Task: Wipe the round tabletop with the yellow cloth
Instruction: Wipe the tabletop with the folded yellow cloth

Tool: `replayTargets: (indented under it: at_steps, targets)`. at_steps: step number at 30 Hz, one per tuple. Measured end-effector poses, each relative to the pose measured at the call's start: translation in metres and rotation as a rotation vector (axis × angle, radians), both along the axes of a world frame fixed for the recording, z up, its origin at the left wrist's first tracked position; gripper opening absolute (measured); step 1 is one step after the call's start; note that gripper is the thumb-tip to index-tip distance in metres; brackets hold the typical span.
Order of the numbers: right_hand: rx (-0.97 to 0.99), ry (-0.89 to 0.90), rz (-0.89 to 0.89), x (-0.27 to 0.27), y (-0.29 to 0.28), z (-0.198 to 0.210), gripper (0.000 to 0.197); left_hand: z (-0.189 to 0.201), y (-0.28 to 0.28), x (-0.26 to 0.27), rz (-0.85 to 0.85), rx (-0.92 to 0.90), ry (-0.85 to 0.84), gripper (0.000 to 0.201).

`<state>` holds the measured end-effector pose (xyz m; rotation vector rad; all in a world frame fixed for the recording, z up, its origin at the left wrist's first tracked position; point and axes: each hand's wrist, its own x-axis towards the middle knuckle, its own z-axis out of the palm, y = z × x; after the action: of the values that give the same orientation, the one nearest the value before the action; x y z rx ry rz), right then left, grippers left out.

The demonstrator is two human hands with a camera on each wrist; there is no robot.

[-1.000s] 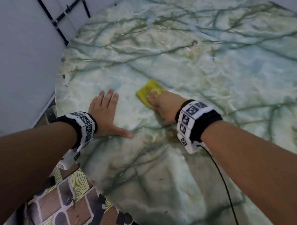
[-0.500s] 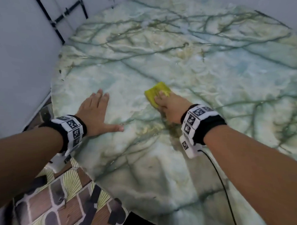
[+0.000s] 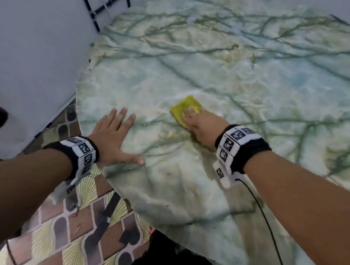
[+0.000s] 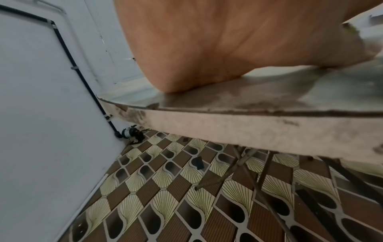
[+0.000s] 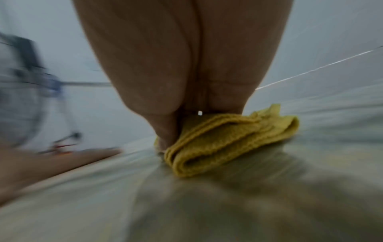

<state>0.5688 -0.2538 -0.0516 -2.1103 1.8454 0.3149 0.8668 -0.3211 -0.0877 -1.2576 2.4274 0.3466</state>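
The round marble-patterned tabletop fills most of the head view. A folded yellow cloth lies on it left of centre. My right hand holds the cloth down, fingers bent over its top. In the right wrist view the thumb is tucked against the left side of the cloth, and the surroundings are streaked by motion. My left hand lies flat on the table near the left rim, fingers spread, holding nothing. In the left wrist view its palm rests just inside the table's edge.
A white wall with a black pipe stands close to the table's left side. Patterned floor tiles show below the near rim, and metal table legs stand under the top. A black cable trails from my right wristband.
My right hand has slid the cloth to the right, farther from my left hand. The left hand stays flat near the left rim.
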Motion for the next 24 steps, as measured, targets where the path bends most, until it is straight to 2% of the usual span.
replayTargets:
  at_steps: [2, 4, 5, 7, 8, 10, 12, 15, 17, 19, 20, 22, 24]
  targets:
    - [0.016, -0.078, 0.214, 0.028, 0.044, -0.003, 0.051, -0.002, 0.001, 0.0, 0.013, -0.011, -0.005, 0.154]
    - [0.104, -0.206, 0.367, 0.026, 0.082, -0.004, 0.05, -0.002, 0.001, 0.0, 0.032, -0.006, -0.012, 0.156]
    - [0.11, -0.296, 0.376, 0.015, 0.089, -0.006, 0.049, -0.002, 0.001, -0.001, 0.039, -0.002, -0.012, 0.156]
    - [0.089, -0.4, 0.236, -0.019, 0.081, -0.005, 0.049, -0.002, 0.0, -0.001, 0.048, -0.003, -0.017, 0.156]
    - [0.051, -0.375, 0.157, -0.034, 0.068, -0.006, 0.049, -0.002, 0.0, -0.001, 0.054, -0.004, -0.021, 0.156]
    - [0.005, -0.211, -0.001, -0.053, 0.032, -0.004, 0.049, -0.003, 0.0, -0.002, 0.068, -0.015, -0.025, 0.157]
    - [-0.017, -0.096, -0.073, -0.048, 0.001, -0.002, 0.049, -0.004, 0.001, -0.002, 0.078, -0.035, -0.022, 0.159]
    - [-0.038, -0.102, 0.033, -0.005, -0.002, -0.013, 0.051, -0.006, 0.0, -0.002, 0.088, -0.047, -0.017, 0.16]
    - [0.012, -0.146, 0.241, 0.03, 0.029, -0.018, 0.053, -0.006, 0.0, -0.001, 0.091, -0.048, -0.016, 0.161]
    - [0.13, -0.162, 0.452, 0.036, 0.069, -0.021, 0.049, -0.007, -0.001, -0.001, 0.091, -0.044, -0.018, 0.161]
    - [0.161, -0.213, 0.493, 0.023, 0.083, -0.022, 0.047, -0.007, 0.0, -0.001, 0.091, -0.042, -0.017, 0.161]
    - [0.177, -0.326, 0.398, -0.018, 0.088, -0.016, 0.046, -0.007, -0.001, -0.002, 0.085, -0.045, -0.012, 0.16]
    - [0.152, -0.296, 0.236, -0.057, 0.069, -0.01, 0.047, -0.006, -0.001, -0.002, 0.084, -0.037, -0.017, 0.16]
